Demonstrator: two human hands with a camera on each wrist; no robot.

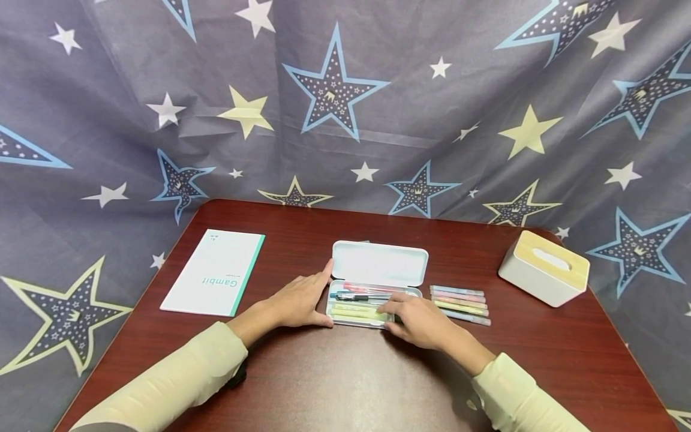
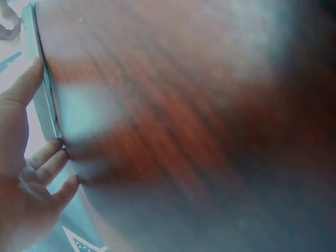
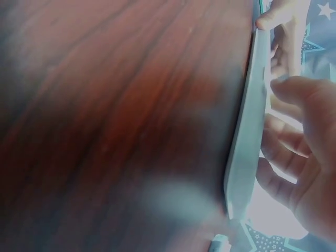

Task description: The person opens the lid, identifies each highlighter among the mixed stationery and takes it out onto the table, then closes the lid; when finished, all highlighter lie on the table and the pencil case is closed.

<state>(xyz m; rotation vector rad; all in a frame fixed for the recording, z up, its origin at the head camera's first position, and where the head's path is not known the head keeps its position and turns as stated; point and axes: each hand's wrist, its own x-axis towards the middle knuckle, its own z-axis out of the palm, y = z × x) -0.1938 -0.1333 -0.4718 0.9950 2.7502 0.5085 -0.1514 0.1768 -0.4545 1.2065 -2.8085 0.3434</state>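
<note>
In the head view, a white pencil case (image 1: 380, 264) lies with its lid tipped back. Inside are yellow highlighters (image 1: 353, 312) along the front, a dark-gripped pen (image 1: 357, 297) and a pink pen (image 1: 360, 288) behind them. My left hand (image 1: 299, 300) braces the case's left end, thumb at the front corner and fingers extended toward the lid hinge. Over the right part reaches my right hand (image 1: 423, 321), its fingertips on the ends of the highlighters. The right wrist view shows its thumb (image 3: 296, 89) by the front wall, apart from the bent fingers.
Right of the case, several coloured pens (image 1: 460, 305) lie side by side. A white tissue box (image 1: 540, 279) with a wooden top stands farther right. A white notebook (image 1: 213, 273) with a green spine lies at left. Star-patterned cloth (image 1: 335, 150) hangs behind the table.
</note>
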